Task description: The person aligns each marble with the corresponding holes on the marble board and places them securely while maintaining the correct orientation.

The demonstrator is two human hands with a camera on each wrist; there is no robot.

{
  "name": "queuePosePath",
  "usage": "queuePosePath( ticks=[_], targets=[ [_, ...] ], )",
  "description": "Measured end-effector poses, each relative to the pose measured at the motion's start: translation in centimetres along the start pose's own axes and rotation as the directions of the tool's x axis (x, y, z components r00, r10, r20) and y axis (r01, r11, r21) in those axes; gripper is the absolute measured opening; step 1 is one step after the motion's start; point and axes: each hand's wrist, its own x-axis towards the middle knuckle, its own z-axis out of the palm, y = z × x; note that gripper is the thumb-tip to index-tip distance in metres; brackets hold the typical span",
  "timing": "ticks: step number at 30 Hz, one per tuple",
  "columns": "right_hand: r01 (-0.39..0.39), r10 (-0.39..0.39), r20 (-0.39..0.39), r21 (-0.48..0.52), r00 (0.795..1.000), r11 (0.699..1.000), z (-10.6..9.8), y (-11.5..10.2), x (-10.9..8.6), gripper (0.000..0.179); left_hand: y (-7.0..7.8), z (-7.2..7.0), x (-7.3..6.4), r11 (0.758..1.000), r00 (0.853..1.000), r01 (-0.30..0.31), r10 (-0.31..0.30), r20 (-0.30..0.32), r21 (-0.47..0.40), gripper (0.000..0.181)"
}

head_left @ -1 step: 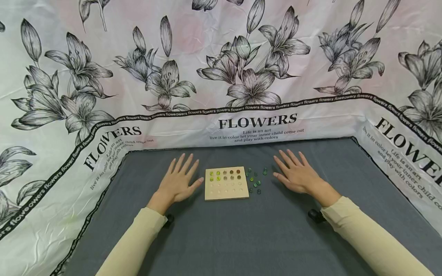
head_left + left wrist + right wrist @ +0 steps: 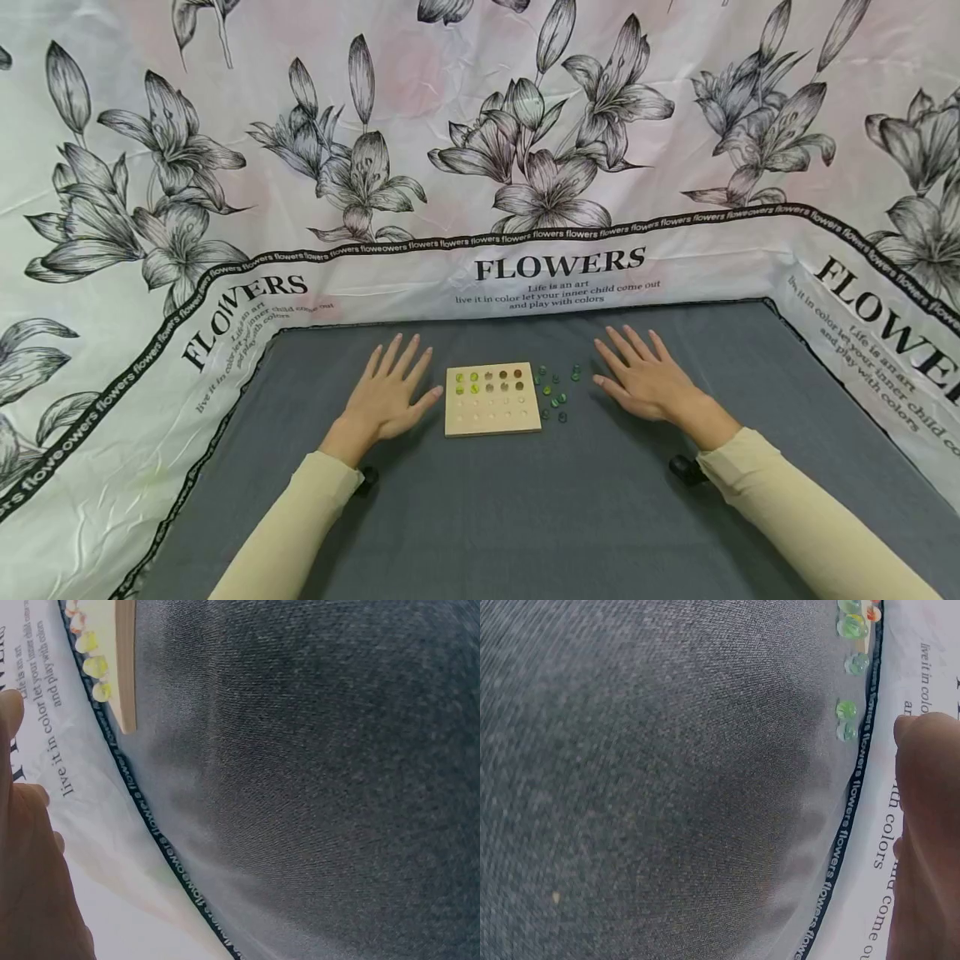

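Observation:
A pale wooden board (image 2: pixel 491 426) with rows of round hollows lies flat on the grey cloth. Glass marbles fill its two far rows: yellow ones (image 2: pixel 474 377) at the left, clear, brown and reddish ones (image 2: pixel 517 373) toward the right. The two near rows hold no marbles. Several loose green marbles (image 2: pixel 555 402) are scattered just right of the board. My left hand (image 2: pixel 387 396) is spread palm down left of the board, thumb tip close to its edge. Right of the loose marbles, my right hand (image 2: pixel 645 379) is likewise spread, fingers straight. Neither hand holds anything.
Grey cloth (image 2: pixel 480 517) covers the table around the board. A white flower-printed curtain (image 2: pixel 420 292) with a black lettered band rises along the back and both sides. Dark wrist-worn devices (image 2: pixel 684 468) show under the cuffs.

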Motion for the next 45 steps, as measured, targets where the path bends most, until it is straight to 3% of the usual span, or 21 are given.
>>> queuePosePath(
  ticks=[10, 24, 30, 40, 45],
  targets=[
    [0.003, -0.002, -0.024, 0.028, 1.0, 1.0, 0.0, -0.1, 0.1, 0.071, 0.4, 0.2, 0.2, 0.999, 1.0, -0.012, 0.012, -0.008, -0.05, 0.076],
    [0.031, -0.038, 0.027, 0.2, 0.999, 0.979, -0.5, -0.5, 0.7, 0.071, 0.8, 1.4, 0.5, 0.984, 0.998, -0.063, 0.06, -0.024, -0.169, 0.076],
    [0.059, -0.064, 0.011, 0.279, 0.998, 0.958, -0.4, -0.3, 1.2, 0.07, 1.2, 1.3, 0.5, 0.973, 0.996, -0.083, 0.083, -0.011, -0.217, 0.077],
    [0.127, -0.137, -0.004, 0.395, 0.991, 0.91, 0.1, 0.2, 2.7, 0.055, 1.4, 1.2, 0.2, 0.954, 0.991, -0.094, 0.117, 0.064, -0.286, 0.08],
    [0.128, -0.155, 0.028, 0.427, 0.988, 0.895, 0.1, 0.3, 3.7, 0.05, 1.4, 1.2, 0.4, 0.943, 0.985, -0.119, 0.151, 0.08, -0.31, 0.083]
  ],
)
